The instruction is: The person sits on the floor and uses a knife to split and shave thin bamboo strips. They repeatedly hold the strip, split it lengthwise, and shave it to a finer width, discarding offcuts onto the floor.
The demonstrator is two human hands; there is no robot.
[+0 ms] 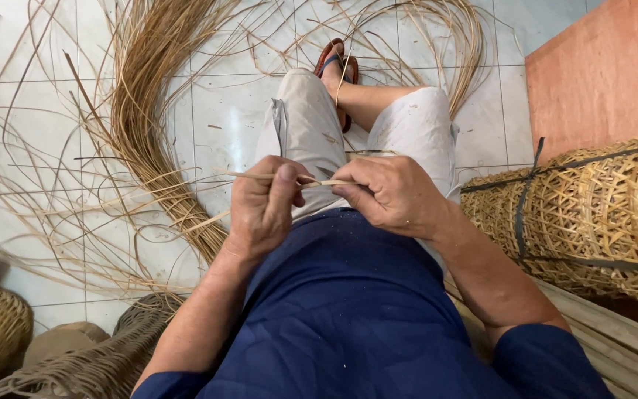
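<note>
Left hand and right hand, fingers pinched shut on thin cane strip over lap; cane bundle at 11 o'clock. Risk: strip snapping or cutting fingers (tight bend likely cause).

No labels, signs or screens show; the strapped roll of pale woven cane mesh at right is perhaps a package

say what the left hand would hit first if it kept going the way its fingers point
Its fingers point right along the strip, so the left hand would most likely meet the right hand first, which pinches the same strip close by.
</note>
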